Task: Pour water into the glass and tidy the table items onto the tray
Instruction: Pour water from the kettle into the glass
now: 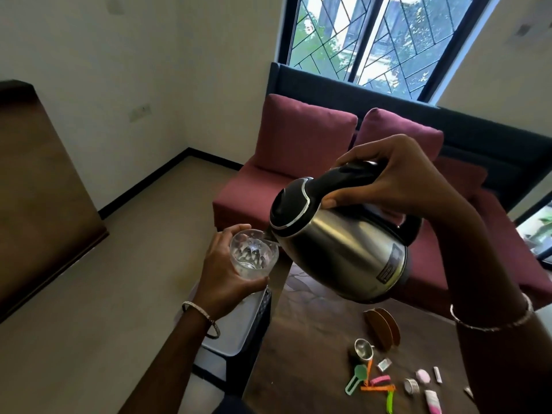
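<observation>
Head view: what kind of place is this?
Most likely a home living room or lounge. A maroon cushioned sofa stands under a large patterned window, with a dark wooden coffee table in front of it. Here the right hand tips a steel kettle over a glass.

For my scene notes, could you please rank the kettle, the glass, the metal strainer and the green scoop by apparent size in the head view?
1. kettle
2. glass
3 and 4. metal strainer and green scoop look alike; unranked.
The kettle and glass are held up nearer the camera, which inflates them.
</observation>
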A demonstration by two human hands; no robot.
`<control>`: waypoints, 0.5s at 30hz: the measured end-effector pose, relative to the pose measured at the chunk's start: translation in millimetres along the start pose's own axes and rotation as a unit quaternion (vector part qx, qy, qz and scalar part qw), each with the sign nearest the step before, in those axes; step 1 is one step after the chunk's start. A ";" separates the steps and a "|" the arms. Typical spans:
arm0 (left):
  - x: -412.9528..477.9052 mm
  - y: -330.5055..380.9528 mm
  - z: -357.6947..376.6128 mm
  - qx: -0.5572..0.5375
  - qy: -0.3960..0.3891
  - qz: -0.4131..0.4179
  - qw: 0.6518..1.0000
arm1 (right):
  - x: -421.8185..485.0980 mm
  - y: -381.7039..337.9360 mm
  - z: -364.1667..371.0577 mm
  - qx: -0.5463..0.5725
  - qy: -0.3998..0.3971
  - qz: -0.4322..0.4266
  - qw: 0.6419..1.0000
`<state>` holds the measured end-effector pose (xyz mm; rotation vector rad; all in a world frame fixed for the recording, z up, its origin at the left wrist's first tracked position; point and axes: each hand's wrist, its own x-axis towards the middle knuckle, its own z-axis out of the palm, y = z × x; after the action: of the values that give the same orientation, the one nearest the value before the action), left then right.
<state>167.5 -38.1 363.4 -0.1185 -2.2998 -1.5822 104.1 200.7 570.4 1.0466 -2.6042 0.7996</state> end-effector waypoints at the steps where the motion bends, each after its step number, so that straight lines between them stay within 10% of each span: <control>1: 0.6 -0.3 0.9 0.000 0.000 -0.001 1.000 | 2.5 -0.7 0.1 -0.006 -0.007 -0.001 1.000; 15: 21.5 -13.4 0.1 0.001 -0.015 -0.017 1.000 | 33.6 -8.1 -6.0 -0.039 -0.077 0.009 0.996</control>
<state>143.9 -45.7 358.5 -0.1043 -2.3379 -1.6047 85.5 180.1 591.7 1.1043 -2.7523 0.6378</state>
